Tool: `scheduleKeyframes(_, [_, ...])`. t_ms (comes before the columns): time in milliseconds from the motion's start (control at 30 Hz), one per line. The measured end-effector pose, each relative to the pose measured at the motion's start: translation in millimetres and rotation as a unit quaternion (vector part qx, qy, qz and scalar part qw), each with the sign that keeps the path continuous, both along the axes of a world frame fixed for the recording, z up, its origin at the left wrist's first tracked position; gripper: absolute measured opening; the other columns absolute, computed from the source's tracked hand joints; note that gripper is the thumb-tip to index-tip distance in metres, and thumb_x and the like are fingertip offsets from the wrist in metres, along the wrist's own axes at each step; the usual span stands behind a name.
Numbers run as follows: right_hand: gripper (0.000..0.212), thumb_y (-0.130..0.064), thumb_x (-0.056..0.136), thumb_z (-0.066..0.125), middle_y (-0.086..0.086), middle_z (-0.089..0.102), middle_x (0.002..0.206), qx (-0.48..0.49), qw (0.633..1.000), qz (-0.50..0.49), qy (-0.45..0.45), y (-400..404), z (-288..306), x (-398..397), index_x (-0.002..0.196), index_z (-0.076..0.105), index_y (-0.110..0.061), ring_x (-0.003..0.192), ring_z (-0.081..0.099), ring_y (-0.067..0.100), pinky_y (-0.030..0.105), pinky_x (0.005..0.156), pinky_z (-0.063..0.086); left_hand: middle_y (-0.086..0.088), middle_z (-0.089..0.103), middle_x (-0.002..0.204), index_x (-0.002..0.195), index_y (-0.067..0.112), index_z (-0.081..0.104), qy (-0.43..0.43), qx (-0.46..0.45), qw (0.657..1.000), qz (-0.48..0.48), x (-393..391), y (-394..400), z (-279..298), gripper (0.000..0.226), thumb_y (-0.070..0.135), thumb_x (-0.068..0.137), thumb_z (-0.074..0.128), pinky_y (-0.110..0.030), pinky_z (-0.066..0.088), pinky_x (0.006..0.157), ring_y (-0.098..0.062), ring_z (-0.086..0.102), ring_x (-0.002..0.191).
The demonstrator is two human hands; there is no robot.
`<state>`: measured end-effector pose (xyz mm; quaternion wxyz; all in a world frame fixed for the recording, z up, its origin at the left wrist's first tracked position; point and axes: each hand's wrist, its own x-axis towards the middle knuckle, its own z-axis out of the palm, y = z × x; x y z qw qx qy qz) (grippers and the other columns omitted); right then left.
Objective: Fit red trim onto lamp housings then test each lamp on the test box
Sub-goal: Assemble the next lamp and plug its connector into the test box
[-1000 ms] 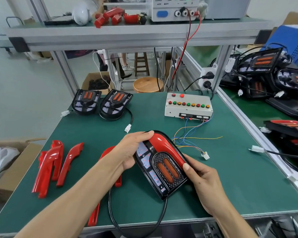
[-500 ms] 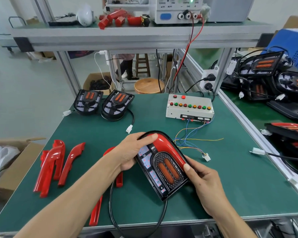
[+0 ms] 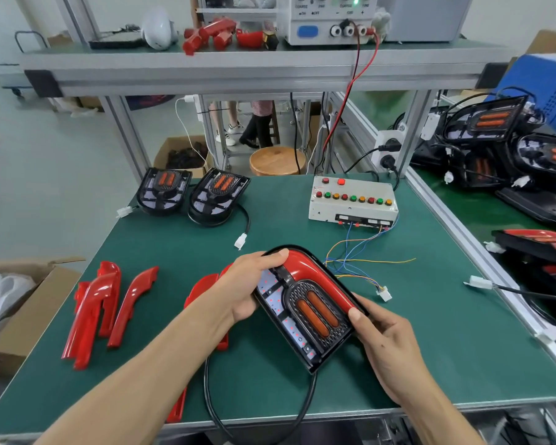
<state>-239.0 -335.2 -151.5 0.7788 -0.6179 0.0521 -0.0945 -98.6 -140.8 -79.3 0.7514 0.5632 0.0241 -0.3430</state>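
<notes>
A black lamp housing (image 3: 305, 313) with two orange bars lies tilted at the table's middle front, a red trim (image 3: 315, 277) curving along its top and right edge. My left hand (image 3: 247, 284) grips its upper left side, the thumb pressing the trim's top end. My right hand (image 3: 382, 342) holds its lower right edge, the thumb on the trim's lower end. Its black cable (image 3: 257, 422) loops toward me. The white test box (image 3: 350, 207) with coloured buttons stands at the back right, its thin wires ending in a white plug (image 3: 384, 293).
Loose red trims (image 3: 100, 309) lie at the left, another partly under my left arm (image 3: 203, 290). Two untrimmed housings (image 3: 193, 194) sit at the back left. More lamps (image 3: 511, 149) crowd the bench on the right. A cardboard box (image 3: 20, 316) stands left of the table.
Both hands stay on the housing in nearly the same grip; my left thumb has slid slightly along the trim's top end. The housing has barely moved.
</notes>
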Motion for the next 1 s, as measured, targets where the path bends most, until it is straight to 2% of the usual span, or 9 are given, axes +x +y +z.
scheduleKeyframes(100, [0.051, -0.041, 0.090, 0.075, 0.015, 0.068, 0.132, 0.017, 1.000, 0.005, 0.002, -1.4, 0.5, 0.0, 0.132, 0.068, -0.013, 0.128, 0.062, 0.033, 0.040, 0.109, 0.048, -0.014, 0.076, 0.104, 0.107, 0.002, 0.073, 0.049, 0.002, 0.999, -0.015, 2.2, 3.3, 0.7, 0.023, 0.020, 0.098, 0.061, -0.037, 0.062, 0.079, -0.026, 0.074, 0.087])
scheduleKeyframes(233, [0.046, -0.030, 0.092, 0.069, 0.018, 0.066, 0.134, 0.051, 0.998, 0.048, 0.005, -2.6, 3.5, -2.8, 0.134, 0.066, -0.012, 0.126, 0.063, 0.031, 0.031, 0.100, 0.053, -0.014, 0.078, 0.096, 0.099, 0.001, 0.074, 0.061, -0.002, 0.998, -0.023, 4.3, 8.8, 4.0, 0.025, 0.016, 0.101, 0.054, -0.034, 0.063, 0.068, -0.024, 0.076, 0.080])
scheduleKeyframes(367, [0.046, -0.034, 0.093, 0.072, 0.016, 0.067, 0.133, 0.025, 0.999, 0.029, 0.008, -3.2, -1.1, -5.6, 0.134, 0.066, -0.014, 0.128, 0.062, 0.033, 0.040, 0.109, 0.047, -0.013, 0.078, 0.089, 0.094, 0.001, 0.074, 0.055, -0.003, 0.998, -0.010, 0.6, 6.3, 5.1, 0.025, 0.013, 0.101, 0.053, -0.032, 0.062, 0.062, -0.023, 0.076, 0.074])
scheduleKeyframes(467, [0.040, -0.026, 0.092, 0.065, 0.015, 0.070, 0.129, 0.007, 1.000, 0.002, 0.011, -5.4, -7.7, -6.6, 0.130, 0.069, -0.014, 0.125, 0.064, 0.033, 0.044, 0.110, 0.046, -0.013, 0.077, 0.093, 0.098, 0.000, 0.073, 0.059, 0.001, 0.998, -0.002, -0.2, 3.8, 2.1, 0.023, 0.014, 0.101, 0.056, -0.034, 0.062, 0.069, -0.024, 0.076, 0.078])
scheduleKeyframes(600, [0.036, -0.024, 0.088, 0.064, 0.019, 0.073, 0.120, 0.008, 0.999, -0.020, 0.027, -8.4, -3.7, -3.2, 0.121, 0.074, -0.014, 0.108, 0.072, 0.033, 0.037, 0.094, 0.058, -0.013, 0.078, 0.098, 0.104, 0.004, 0.072, 0.063, 0.031, 0.997, 0.012, -1.8, -2.1, -5.3, 0.020, 0.020, 0.101, 0.060, -0.036, 0.063, 0.075, -0.023, 0.075, 0.078])
scheduleKeyframes(667, [0.033, -0.022, 0.087, 0.063, 0.020, 0.074, 0.116, 0.013, 0.999, -0.031, 0.031, -13.6, -0.6, -2.1, 0.116, 0.076, -0.015, 0.100, 0.074, 0.031, 0.030, 0.084, 0.060, -0.012, 0.077, 0.099, 0.103, 0.009, 0.071, -0.011, 0.110, 0.994, 0.008, -1.4, -3.5, -9.2, 0.030, 0.035, 0.103, 0.056, -0.039, 0.060, 0.087, -0.023, 0.071, 0.084])
scheduleKeyframes(733, [0.030, -0.020, 0.088, 0.061, 0.019, 0.075, 0.113, 0.009, 0.999, -0.036, 0.035, -16.8, 1.3, -2.7, 0.113, 0.077, -0.015, 0.096, 0.075, 0.028, 0.027, 0.079, 0.060, -0.006, 0.073, 0.094, 0.094, 0.014, 0.067, -0.147, 0.215, 0.965, 0.023, 2.5, 4.1, -6.6, 0.041, 0.049, 0.104, 0.048, -0.037, 0.055, 0.090, -0.022, 0.066, 0.087])
scheduleKeyframes(867, [0.026, -0.008, 0.099, 0.056, 0.016, 0.077, 0.109, -0.013, 0.997, -0.053, 0.048, -18.6, 0.8, -6.0, 0.108, 0.079, -0.015, 0.094, 0.076, 0.024, 0.024, 0.077, 0.060, 0.000, 0.075, 0.074, 0.086, 0.013, 0.072, -0.289, 0.255, 0.914, 0.123, 15.1, 53.9, 12.8, 0.022, 0.025, 0.100, 0.060, -0.022, 0.056, 0.062, -0.013, 0.066, 0.063])
scheduleKeyframes(1000, [0.025, -0.013, 0.099, 0.058, 0.012, 0.077, 0.111, -0.053, 0.995, -0.052, 0.062, -15.6, 4.9, -7.3, 0.111, 0.078, -0.018, 0.097, 0.076, 0.028, 0.025, 0.079, 0.060, 0.007, 0.072, 0.068, 0.080, 0.025, 0.071, -0.356, 0.407, 0.833, 0.117, 19.8, 103.2, 21.2, 0.014, 0.026, 0.093, 0.066, -0.016, 0.045, 0.054, 0.001, 0.060, 0.053])
